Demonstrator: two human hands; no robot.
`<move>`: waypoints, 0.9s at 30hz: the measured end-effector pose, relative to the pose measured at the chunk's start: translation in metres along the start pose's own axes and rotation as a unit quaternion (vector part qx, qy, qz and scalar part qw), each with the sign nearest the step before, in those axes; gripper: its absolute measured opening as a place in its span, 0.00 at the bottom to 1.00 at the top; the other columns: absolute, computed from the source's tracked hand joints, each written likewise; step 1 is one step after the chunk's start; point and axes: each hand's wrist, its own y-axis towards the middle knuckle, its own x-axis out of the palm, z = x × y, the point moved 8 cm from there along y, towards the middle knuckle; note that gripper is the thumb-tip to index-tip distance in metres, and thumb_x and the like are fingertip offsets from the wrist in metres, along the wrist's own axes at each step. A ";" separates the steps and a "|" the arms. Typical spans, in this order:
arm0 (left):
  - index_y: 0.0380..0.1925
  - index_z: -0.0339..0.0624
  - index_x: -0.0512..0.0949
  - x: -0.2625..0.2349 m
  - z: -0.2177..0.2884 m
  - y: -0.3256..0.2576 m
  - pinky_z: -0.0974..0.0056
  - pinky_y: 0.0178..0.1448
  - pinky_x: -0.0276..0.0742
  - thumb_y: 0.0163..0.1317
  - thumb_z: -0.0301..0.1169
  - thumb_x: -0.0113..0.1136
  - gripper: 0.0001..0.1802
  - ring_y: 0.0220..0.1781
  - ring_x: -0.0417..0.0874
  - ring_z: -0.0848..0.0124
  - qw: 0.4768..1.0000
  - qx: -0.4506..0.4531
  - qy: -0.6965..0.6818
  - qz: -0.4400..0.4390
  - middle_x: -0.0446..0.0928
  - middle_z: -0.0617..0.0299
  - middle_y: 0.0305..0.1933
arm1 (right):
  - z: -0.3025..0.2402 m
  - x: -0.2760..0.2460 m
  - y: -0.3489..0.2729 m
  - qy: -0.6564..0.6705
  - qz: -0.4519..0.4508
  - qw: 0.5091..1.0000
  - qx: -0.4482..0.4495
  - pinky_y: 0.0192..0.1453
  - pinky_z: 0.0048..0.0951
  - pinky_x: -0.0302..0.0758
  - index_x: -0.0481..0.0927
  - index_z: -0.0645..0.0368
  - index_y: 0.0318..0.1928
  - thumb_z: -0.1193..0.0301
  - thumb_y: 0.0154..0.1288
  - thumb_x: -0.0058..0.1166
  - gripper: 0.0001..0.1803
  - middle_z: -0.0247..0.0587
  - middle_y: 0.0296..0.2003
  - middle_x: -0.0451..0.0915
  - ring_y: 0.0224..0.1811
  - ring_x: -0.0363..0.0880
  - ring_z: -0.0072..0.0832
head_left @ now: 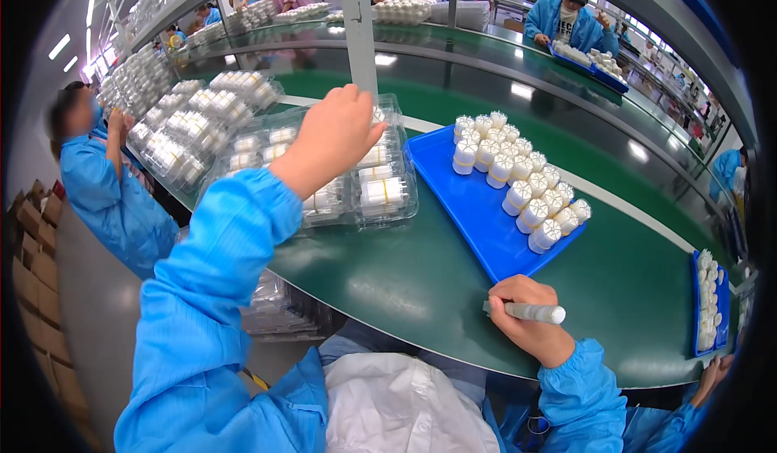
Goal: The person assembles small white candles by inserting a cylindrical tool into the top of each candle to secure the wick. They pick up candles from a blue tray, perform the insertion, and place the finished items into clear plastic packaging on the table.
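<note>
While the left hand point(336, 137) is raised over a clear plastic tray point(410, 200), its fingers are bent inward with the knuckles up, and whether they grasp anything cannot be told, because their undersides are hidden. That tray lies on the green table point(388, 279) and holds white cylinders point(384, 191) on their sides, some with a yellow band around them; the hand and forearm cover part of it. The right hand point(547, 344) is lower and nearer the body, its thumb and fingers closed around a pale stick point(534, 313) with a round white end. The stick lies nearly level across the grip, over the table, just beyond the near corner of a blue tray point(453, 198). On the blue tray, to the right of the clear tray, white rolls point(501, 167) stand upright in close rows along the far and right parts, while the left part shows bare blue. Farther left, more clear packs point(194, 121) of white pieces sit beside a person in blue point(113, 186). A white post point(357, 40) rises behind the left hand. Across the work line, another person in a dark cap point(571, 24) sits behind blue trays of white pieces. At the far right edge, 1 more blue tray point(723, 303) holds white pieces, with another person's hands point(712, 374) just below it.
</note>
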 end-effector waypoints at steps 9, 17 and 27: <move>0.38 0.37 0.80 0.030 0.057 0.033 0.50 0.48 0.81 0.70 0.35 0.62 0.11 0.43 0.82 0.51 0.997 0.047 -0.043 -0.039 0.77 0.51 0.37 | -0.005 -0.003 -0.001 -0.048 0.000 0.998 -0.028 0.27 0.32 0.78 0.81 0.57 0.32 0.78 0.59 0.70 0.08 0.37 0.29 0.82 0.25 0.83 0.34; 0.44 0.41 0.85 0.061 0.048 0.079 0.46 0.55 0.81 0.70 0.34 0.57 0.12 0.49 0.86 0.48 0.985 0.001 -0.034 -0.169 0.85 0.47 0.45 | 0.000 -0.005 -0.003 -0.075 0.008 0.997 -0.032 0.25 0.33 0.77 0.80 0.56 0.31 0.76 0.59 0.70 0.08 0.36 0.28 0.80 0.24 0.82 0.33; 0.39 0.38 0.83 0.103 0.065 0.073 0.48 0.54 0.80 0.67 0.39 0.64 0.14 0.48 0.85 0.48 0.962 0.062 -0.169 -0.205 0.85 0.47 0.41 | -0.002 0.005 -0.002 -0.070 -0.038 0.996 -0.042 0.26 0.35 0.76 0.78 0.57 0.31 0.72 0.63 0.67 0.08 0.38 0.27 0.79 0.24 0.80 0.36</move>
